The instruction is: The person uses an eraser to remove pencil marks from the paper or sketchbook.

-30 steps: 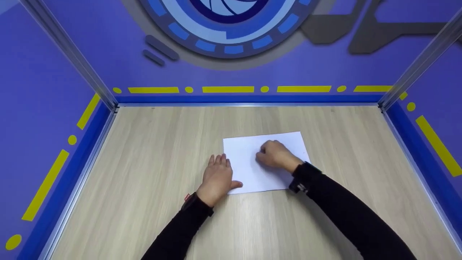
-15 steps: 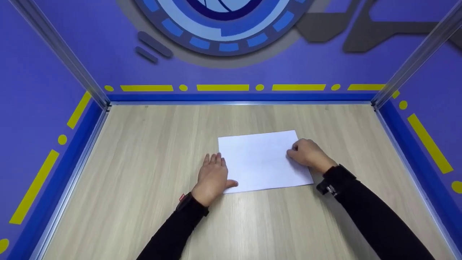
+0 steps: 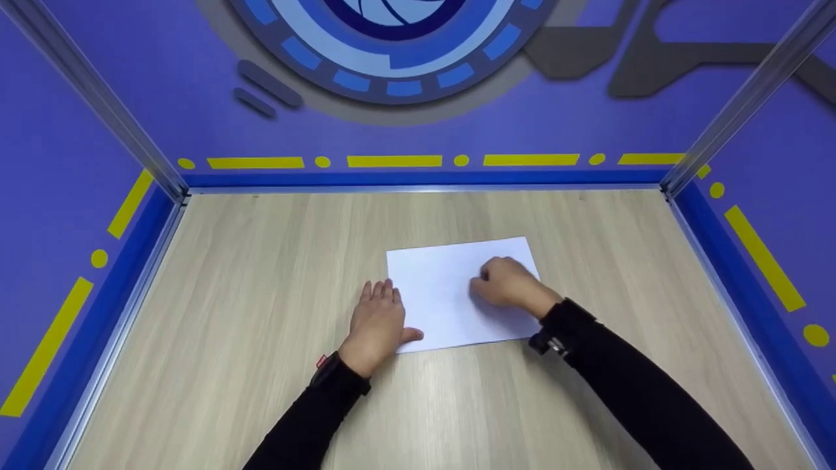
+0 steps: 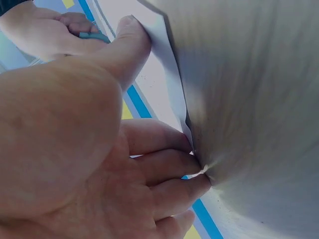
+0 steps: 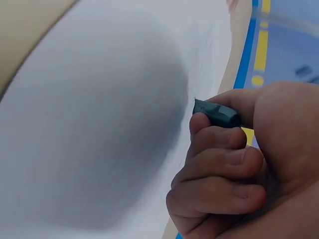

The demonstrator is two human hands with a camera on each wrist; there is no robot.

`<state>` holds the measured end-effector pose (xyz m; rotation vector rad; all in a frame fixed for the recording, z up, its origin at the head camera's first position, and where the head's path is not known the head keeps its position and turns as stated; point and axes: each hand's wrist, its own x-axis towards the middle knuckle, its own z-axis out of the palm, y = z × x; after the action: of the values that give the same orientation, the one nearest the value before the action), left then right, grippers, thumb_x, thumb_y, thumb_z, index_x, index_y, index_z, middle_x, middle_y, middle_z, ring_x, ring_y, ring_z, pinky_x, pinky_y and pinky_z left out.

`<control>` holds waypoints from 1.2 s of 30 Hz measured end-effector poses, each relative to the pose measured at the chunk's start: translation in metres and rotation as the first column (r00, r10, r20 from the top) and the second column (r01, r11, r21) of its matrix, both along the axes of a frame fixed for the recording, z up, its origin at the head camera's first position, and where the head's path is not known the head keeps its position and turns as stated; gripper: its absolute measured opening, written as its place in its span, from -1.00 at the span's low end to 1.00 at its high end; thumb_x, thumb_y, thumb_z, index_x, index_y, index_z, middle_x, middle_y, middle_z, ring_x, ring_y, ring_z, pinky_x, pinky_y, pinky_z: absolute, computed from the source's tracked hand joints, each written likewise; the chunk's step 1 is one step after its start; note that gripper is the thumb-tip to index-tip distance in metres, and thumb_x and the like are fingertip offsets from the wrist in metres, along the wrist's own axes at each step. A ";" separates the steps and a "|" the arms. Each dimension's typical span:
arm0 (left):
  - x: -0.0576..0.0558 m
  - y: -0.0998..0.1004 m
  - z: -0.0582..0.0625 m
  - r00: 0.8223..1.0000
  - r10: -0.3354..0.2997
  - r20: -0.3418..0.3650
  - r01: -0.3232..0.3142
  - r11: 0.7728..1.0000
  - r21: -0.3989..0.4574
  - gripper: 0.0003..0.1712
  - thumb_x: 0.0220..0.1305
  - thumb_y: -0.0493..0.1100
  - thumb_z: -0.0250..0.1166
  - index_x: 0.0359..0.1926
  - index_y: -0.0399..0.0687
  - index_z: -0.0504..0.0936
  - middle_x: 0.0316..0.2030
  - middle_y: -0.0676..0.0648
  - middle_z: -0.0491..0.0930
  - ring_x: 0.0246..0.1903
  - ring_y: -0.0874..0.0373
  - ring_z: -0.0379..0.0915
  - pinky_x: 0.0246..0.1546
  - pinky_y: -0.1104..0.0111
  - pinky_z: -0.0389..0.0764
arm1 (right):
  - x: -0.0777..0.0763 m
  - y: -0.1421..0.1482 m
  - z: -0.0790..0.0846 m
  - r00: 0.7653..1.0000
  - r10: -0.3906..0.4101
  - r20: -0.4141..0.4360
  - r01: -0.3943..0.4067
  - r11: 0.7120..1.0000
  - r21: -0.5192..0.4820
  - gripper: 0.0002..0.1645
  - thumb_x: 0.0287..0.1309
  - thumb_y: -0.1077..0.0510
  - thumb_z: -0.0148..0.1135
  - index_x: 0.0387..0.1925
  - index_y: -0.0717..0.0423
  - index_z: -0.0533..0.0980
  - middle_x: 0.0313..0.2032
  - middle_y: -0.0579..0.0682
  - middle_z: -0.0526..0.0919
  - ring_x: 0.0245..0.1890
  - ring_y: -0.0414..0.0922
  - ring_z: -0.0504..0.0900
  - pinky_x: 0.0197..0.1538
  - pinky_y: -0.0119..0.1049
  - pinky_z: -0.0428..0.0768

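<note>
A white sheet of paper (image 3: 431,300) lies flat, slightly turned, on the wooden table. My left hand (image 3: 375,329) rests at its left edge, fingers straight on the tabletop and thumb laid over the paper's corner. In the left wrist view the paper's edge (image 4: 169,64) lifts a little near that thumb. Over the right half of the sheet is my right hand (image 3: 506,284), fingers curled. It pinches a small dark teal eraser (image 5: 217,113) with bevelled ends between thumb and index finger, its tip right at the paper. Faint grey marks show on the sheet close by.
Purple-blue panels (image 3: 418,140) with yellow dashes enclose the table (image 3: 261,261) at the back and both sides. Metal strips (image 3: 424,188) run along their bases. Each wrist carries a black strap, the right one (image 3: 565,320) close over the paper's lower right corner.
My right hand has swept from the middle of the paper to its right edge, then back left over the sheet, keeping the eraser. The left hand stays put; the view shifts slightly.
</note>
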<state>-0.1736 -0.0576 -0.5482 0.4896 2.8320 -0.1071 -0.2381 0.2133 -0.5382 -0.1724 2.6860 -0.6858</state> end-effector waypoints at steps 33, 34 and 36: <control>0.001 0.000 0.002 1.000 0.001 -0.010 -0.001 1.000 -0.018 0.22 0.37 0.58 0.28 0.62 -0.32 0.40 0.66 -0.30 0.35 0.69 -0.13 0.26 0.78 -0.01 0.16 | 0.000 0.020 -0.009 0.997 0.049 -0.053 -0.049 0.999 0.002 -0.61 0.31 0.07 0.24 -0.65 -0.01 0.42 -0.51 -0.06 0.47 -0.44 -0.07 0.46 -0.33 -0.25 0.36; 0.001 0.000 0.001 1.000 0.001 -0.010 -0.001 1.000 -0.016 0.22 0.37 0.58 0.28 0.62 -0.32 0.40 0.66 -0.30 0.35 0.69 -0.13 0.26 0.77 -0.01 0.16 | 0.001 0.027 -0.009 0.998 0.038 -0.052 -0.038 0.999 0.006 -0.63 0.31 0.07 0.23 -0.63 0.01 0.46 -0.51 -0.04 0.48 -0.44 -0.06 0.46 -0.33 -0.24 0.35; 0.002 0.000 0.001 1.000 0.001 -0.009 -0.002 1.000 -0.013 0.22 0.37 0.59 0.27 0.62 -0.32 0.40 0.65 -0.30 0.35 0.69 -0.13 0.26 0.77 -0.01 0.16 | 0.003 0.037 -0.009 0.999 0.009 -0.043 -0.008 1.000 0.018 -0.65 0.34 0.06 0.23 -0.58 0.05 0.53 -0.49 -0.03 0.51 -0.43 -0.06 0.47 -0.32 -0.25 0.36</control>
<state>-0.1718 -0.0579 -0.5470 0.4854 2.8382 -0.1278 -0.2352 0.2502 -0.5475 -0.1963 2.7297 -0.6627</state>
